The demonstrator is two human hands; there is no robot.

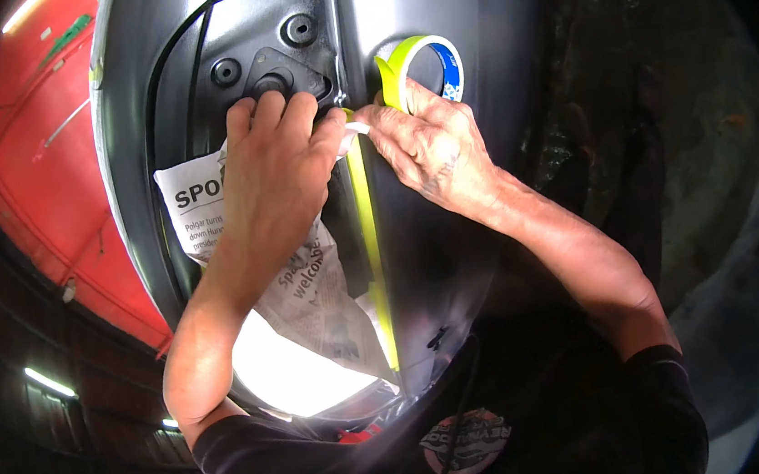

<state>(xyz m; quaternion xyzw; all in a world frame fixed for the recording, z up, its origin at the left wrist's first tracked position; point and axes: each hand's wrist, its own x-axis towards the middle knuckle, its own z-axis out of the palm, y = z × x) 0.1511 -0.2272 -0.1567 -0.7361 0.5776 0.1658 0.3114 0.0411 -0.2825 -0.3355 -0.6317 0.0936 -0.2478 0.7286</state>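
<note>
My right hand (434, 140) is closed with a roll of yellow-green masking tape (393, 78) in it; the roll's core is blue and white. My left hand (280, 155) is curled over a sheet of newspaper (315, 275), its fingertips up by a black triangular plate (283, 68). Both hands nearly meet at a small white piece (356, 129), and I cannot tell whether it belongs to the newspaper. Below them a strip of masking tape (372, 256) runs down the seam along the newspaper's right edge. My left palm hides part of the sheet.
The dark car panel (438, 231) curves off to the right of the seam. To the left is a black recessed part with round grommets (298, 31). A red panel (54, 177) stands at far left, and ceiling lights (50, 383) glow at lower left.
</note>
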